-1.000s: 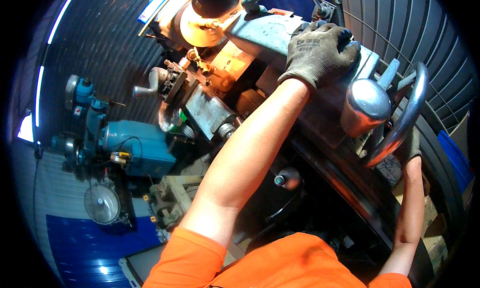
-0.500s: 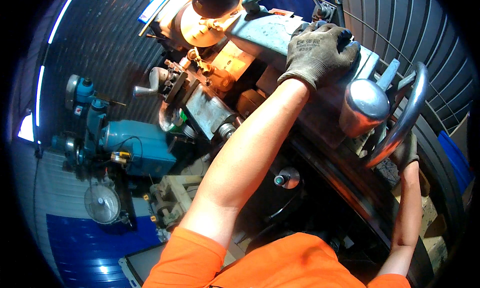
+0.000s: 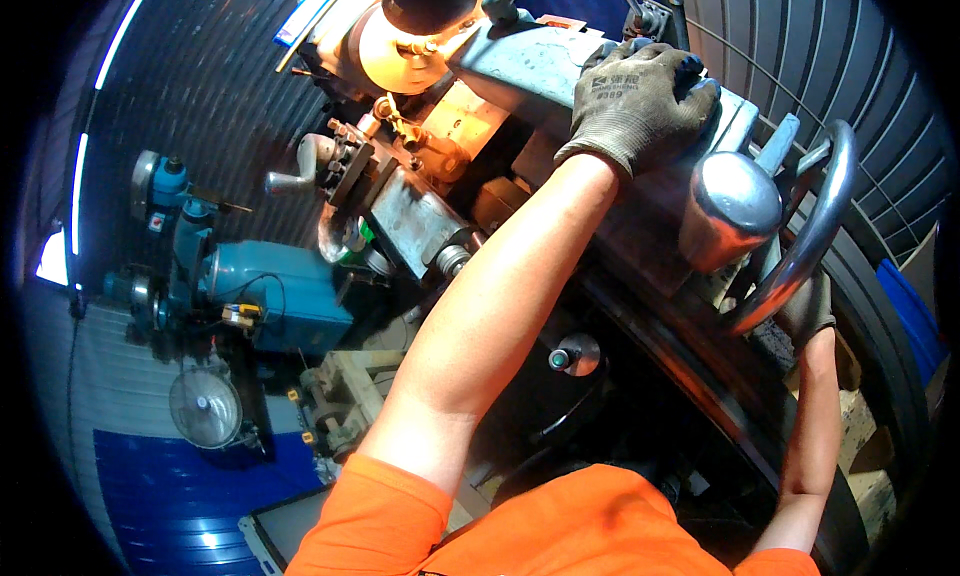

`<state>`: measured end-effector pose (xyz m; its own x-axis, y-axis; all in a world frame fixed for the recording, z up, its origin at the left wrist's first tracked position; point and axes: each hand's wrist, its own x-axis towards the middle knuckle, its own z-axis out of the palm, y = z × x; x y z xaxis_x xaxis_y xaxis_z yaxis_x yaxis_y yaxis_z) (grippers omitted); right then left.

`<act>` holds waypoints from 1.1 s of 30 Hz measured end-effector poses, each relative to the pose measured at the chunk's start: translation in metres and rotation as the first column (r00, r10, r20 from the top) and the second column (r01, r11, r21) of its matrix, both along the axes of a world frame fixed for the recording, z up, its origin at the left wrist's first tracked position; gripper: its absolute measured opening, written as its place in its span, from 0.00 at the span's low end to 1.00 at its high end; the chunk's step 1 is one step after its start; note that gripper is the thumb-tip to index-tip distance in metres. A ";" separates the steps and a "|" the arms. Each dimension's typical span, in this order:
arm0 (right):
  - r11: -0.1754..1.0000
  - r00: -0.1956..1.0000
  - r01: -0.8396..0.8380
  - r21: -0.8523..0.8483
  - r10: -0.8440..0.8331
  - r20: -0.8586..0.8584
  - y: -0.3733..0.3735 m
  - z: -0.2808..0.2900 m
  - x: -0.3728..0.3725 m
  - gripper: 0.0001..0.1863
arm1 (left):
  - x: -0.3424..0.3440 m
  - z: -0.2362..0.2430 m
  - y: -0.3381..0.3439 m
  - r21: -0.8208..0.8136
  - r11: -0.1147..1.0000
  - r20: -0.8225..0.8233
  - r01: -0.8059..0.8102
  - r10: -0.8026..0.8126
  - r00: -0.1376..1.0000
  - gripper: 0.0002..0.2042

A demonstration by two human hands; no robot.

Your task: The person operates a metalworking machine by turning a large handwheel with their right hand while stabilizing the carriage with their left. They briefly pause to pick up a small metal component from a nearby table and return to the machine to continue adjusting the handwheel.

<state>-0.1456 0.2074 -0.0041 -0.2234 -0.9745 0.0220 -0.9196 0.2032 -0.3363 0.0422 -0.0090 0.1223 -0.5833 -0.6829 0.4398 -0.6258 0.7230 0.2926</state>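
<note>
A grey-blue lathe tailstock (image 3: 520,64) runs across the upper middle. My left hand (image 3: 640,94), in a worn grey work glove, lies over its top with the fingers curled round its far side; the fingertips are hidden. At the tailstock's right end is a shiny steel handwheel (image 3: 822,238), with a thick rounded metal knob (image 3: 738,198) at its left. My right hand (image 3: 808,311), gloved too, is low behind the handwheel rim. The rim covers most of its fingers, so what it touches is not visible.
A lit lamp (image 3: 405,51) shines on the lathe's tool post (image 3: 350,171) and carriage. Dark bed rails (image 3: 690,376) slope down to the right. To the left stand a blue machine (image 3: 280,286) and a round fan (image 3: 205,406). Corrugated metal walls (image 3: 230,96) surround the place.
My right hand has shifted slightly down and to the left behind the handwheel. The left hand stays on the tailstock.
</note>
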 end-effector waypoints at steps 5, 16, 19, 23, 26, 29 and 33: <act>0.981 0.997 -0.063 -0.184 0.055 -0.047 0.005 -0.016 -0.002 0.21 | -0.001 0.001 -0.004 0.014 1.000 0.018 0.028 -0.028 0.999 0.25; 0.995 0.987 -0.028 -0.094 0.042 0.155 0.012 -0.028 -0.003 0.07 | 0.001 0.004 0.000 0.037 0.999 0.032 0.002 -0.003 0.999 0.26; 0.996 0.993 -0.050 -0.077 0.058 0.107 0.012 -0.027 -0.003 0.06 | 0.002 -0.002 -0.009 -0.100 0.992 0.115 0.083 -0.071 0.991 0.26; 0.997 0.997 -0.077 -0.011 0.077 0.028 0.011 -0.022 0.001 0.05 | 0.001 0.003 -0.001 0.045 0.999 0.046 0.019 -0.021 0.999 0.26; 0.997 0.996 -0.061 -0.036 0.063 0.062 0.012 -0.019 0.004 0.05 | 0.000 0.004 -0.001 0.044 0.998 0.044 0.033 -0.035 0.998 0.26; 0.997 0.988 -0.038 -0.072 0.048 0.145 0.014 -0.022 0.005 0.05 | 0.002 0.005 -0.001 0.030 0.999 0.041 0.041 -0.042 0.998 0.25; 0.999 0.988 -0.014 -0.052 0.022 0.150 0.014 -0.018 0.008 0.05 | 0.002 0.004 0.000 0.042 0.999 0.039 0.025 -0.027 0.999 0.25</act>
<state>-0.1374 0.2210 -0.0217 -0.2103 -0.9769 0.0387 -0.8612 0.1664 -0.4803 0.0438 -0.0091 0.1261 -0.6175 -0.6845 0.3875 -0.6185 0.7269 0.2984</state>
